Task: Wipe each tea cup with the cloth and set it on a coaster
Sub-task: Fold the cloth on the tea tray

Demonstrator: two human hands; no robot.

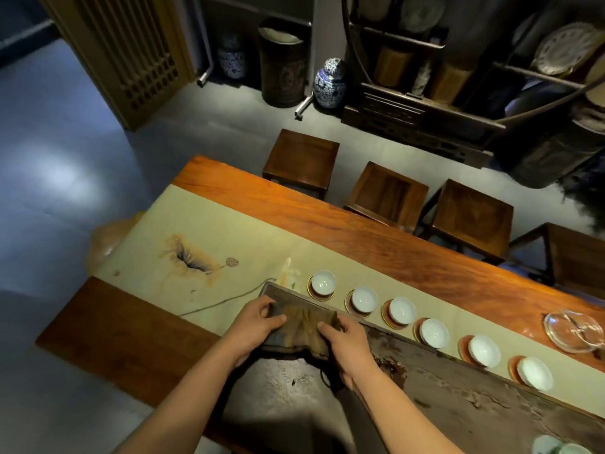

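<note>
I am holding the brown cloth (299,329) flat over the dark tray (458,381), my left hand (258,326) and right hand (343,339) pinching its ends. Six cups (433,332) are sitting on coasters (349,304) just beside it. The wiping looks nearly finished; next I need another cup.

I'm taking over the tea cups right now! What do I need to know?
Left hand and right hand: both hold the brown cloth over the dark tea tray.
Cups: six white cups in a row along the tray's far edge, from the first cup to the last cup, each already on a coaster.
Left: more cups show at the bottom right edge; I cannot tell whether they need wiping.
</note>
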